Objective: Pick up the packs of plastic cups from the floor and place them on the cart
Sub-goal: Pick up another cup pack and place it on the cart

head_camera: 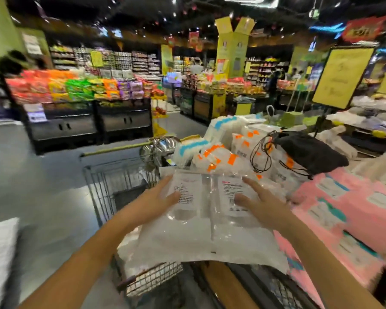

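A large clear pack of plastic cups (201,237) with two white labels lies across the near end of the wire shopping cart (103,188). My left hand (158,201) presses flat on its left label, fingers spread. My right hand (261,204) lies flat on its right label, fingers apart. Neither hand curls around the pack. Further in the cart, several more packs with orange (218,157) and blue (194,146) markings are piled up.
A black drawstring bag (308,150) rests on the piled packs. Pink packages (343,208) fill a display at the right. A yellow sign on a stand (343,76) rises behind. Snack shelves (76,90) stand across the grey floor at left. A white object (0,253) sits bottom left.
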`<state>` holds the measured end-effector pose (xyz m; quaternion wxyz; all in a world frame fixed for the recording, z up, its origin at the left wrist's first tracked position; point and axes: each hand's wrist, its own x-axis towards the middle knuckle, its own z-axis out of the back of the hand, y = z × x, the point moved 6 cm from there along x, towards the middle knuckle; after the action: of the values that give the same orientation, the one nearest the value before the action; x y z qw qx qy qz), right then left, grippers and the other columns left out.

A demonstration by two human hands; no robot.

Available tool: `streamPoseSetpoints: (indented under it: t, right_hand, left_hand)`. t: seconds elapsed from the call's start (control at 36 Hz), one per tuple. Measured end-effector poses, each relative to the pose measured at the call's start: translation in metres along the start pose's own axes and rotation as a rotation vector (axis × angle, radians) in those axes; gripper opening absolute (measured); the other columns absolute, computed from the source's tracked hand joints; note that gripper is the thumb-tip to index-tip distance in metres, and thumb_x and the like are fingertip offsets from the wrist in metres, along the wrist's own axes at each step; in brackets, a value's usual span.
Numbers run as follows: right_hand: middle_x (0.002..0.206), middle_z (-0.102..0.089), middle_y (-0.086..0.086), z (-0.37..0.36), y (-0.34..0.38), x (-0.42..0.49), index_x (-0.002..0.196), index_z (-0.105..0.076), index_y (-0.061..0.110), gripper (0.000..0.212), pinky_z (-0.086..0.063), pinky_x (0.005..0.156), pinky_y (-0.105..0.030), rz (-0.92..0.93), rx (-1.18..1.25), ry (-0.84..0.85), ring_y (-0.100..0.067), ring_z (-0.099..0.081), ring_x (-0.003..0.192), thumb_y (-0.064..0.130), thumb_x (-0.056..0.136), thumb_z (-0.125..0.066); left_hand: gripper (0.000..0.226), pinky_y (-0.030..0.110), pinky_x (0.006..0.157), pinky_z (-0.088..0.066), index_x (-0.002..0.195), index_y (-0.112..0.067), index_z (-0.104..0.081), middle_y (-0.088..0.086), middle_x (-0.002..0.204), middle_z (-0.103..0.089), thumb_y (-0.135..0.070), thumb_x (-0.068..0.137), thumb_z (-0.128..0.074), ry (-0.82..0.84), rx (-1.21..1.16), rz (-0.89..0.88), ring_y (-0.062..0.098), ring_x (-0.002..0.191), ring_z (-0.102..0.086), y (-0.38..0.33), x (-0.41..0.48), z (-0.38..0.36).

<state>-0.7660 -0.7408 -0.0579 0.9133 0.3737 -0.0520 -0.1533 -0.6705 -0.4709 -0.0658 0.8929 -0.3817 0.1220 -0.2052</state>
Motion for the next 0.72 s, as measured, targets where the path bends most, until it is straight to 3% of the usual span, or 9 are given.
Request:
streamPoseSetpoints:
  t: [0.08, 0.17, 0.25, 0.31, 0.39, 0.44, 0.53, 0.64, 0.72]
  right_hand:
    - [0.136, -0.052, 0.006, -0.018, 0.009, 0.035, 0.152, -0.032, 0.042, 0.065, -0.041, 0.07, -0.02, 0.071, 0.022, 0.066, -0.013, -0.05, 0.104, 0.053, 0.094, -0.058]
    - [0.132, -0.056, 0.007, -0.04, 0.023, 0.075, 0.15, -0.033, 0.044, 0.065, -0.042, 0.068, -0.016, 0.143, 0.023, 0.129, -0.019, -0.057, 0.113, 0.055, 0.092, -0.059]
    - [0.129, -0.062, 0.007, -0.069, 0.038, 0.104, 0.151, -0.032, 0.042, 0.067, -0.047, 0.085, -0.028, 0.209, 0.023, 0.209, -0.014, -0.062, 0.104, 0.056, 0.092, -0.059]
    - [0.135, -0.062, 0.005, -0.09, 0.046, 0.123, 0.151, -0.03, 0.044, 0.068, -0.045, 0.1, -0.035, 0.225, 0.014, 0.253, -0.016, -0.063, 0.114, 0.058, 0.091, -0.058]
    - [0.145, -0.053, 0.003, -0.12, 0.061, 0.149, 0.152, -0.03, 0.043, 0.068, -0.041, 0.106, -0.035, 0.25, 0.003, 0.291, -0.02, -0.056, 0.125, 0.056, 0.092, -0.059]
    - [0.15, -0.047, 0.001, -0.14, 0.073, 0.163, 0.154, -0.028, 0.039, 0.067, -0.04, 0.098, -0.022, 0.271, -0.021, 0.316, -0.015, -0.05, 0.127, 0.052, 0.095, -0.057]
    - [0.149, -0.048, 0.001, -0.172, 0.084, 0.188, 0.156, -0.025, 0.034, 0.066, -0.033, 0.064, 0.006, 0.296, -0.037, 0.366, -0.003, -0.042, 0.11, 0.043, 0.098, -0.056]
    - [0.149, -0.047, 0.003, -0.214, 0.099, 0.222, 0.156, -0.025, 0.037, 0.069, -0.035, 0.07, -0.002, 0.311, 0.002, 0.371, 0.001, -0.044, 0.108, 0.046, 0.096, -0.058]
    - [0.147, -0.047, 0.005, -0.248, 0.097, 0.243, 0.154, -0.025, 0.044, 0.07, -0.042, 0.07, -0.006, 0.274, 0.031, 0.388, 0.004, -0.053, 0.103, 0.051, 0.094, -0.06]
  left_hand:
    - [0.07, 0.033, 0.114, -0.03, 0.152, -0.048, -0.01, -0.024, 0.148, -0.025, -0.061, 0.094, -0.046, -0.038, -0.033, 0.054, 0.016, 0.139, -0.037, 0.019, 0.003, 0.011]
    - [0.089, 0.042, 0.117, -0.031, 0.148, -0.057, -0.008, -0.019, 0.159, -0.02, -0.087, 0.071, -0.042, -0.107, -0.06, 0.112, 0.019, 0.142, -0.035, 0.05, 0.012, 0.023]
    - [0.074, 0.032, 0.111, -0.032, 0.152, -0.05, -0.009, -0.013, 0.155, -0.029, -0.067, 0.09, -0.046, -0.158, -0.106, 0.183, 0.016, 0.139, -0.037, 0.075, 0.014, 0.032]
    - [0.068, 0.027, 0.107, -0.032, 0.155, -0.043, -0.012, -0.018, 0.147, -0.032, -0.047, 0.098, -0.05, -0.192, -0.168, 0.208, 0.007, 0.133, -0.035, 0.089, 0.016, 0.037]
    - [0.067, 0.025, 0.11, -0.029, 0.154, -0.045, -0.015, -0.028, 0.14, -0.028, -0.046, 0.098, -0.052, -0.237, -0.216, 0.234, 0.003, 0.131, -0.033, 0.119, 0.023, 0.048]
    - [0.068, 0.034, 0.117, -0.026, 0.151, -0.051, -0.015, -0.033, 0.143, -0.023, -0.054, 0.095, -0.052, -0.25, -0.242, 0.245, 0.004, 0.137, -0.029, 0.14, 0.03, 0.056]
    - [0.067, 0.035, 0.118, -0.022, 0.153, -0.048, -0.014, -0.032, 0.148, -0.017, -0.049, 0.097, -0.051, -0.263, -0.259, 0.248, 0.001, 0.136, -0.024, 0.172, 0.046, 0.069]
    - [0.072, 0.046, 0.12, -0.024, 0.144, -0.066, -0.013, -0.026, 0.155, -0.027, -0.071, 0.084, -0.054, -0.267, -0.291, 0.254, 0.007, 0.145, -0.025, 0.22, 0.069, 0.086]
    - [0.07, 0.046, 0.117, -0.03, 0.141, -0.07, -0.011, -0.028, 0.149, -0.038, -0.07, 0.085, -0.054, -0.239, -0.343, 0.282, 0.006, 0.139, -0.037, 0.256, 0.086, 0.089]
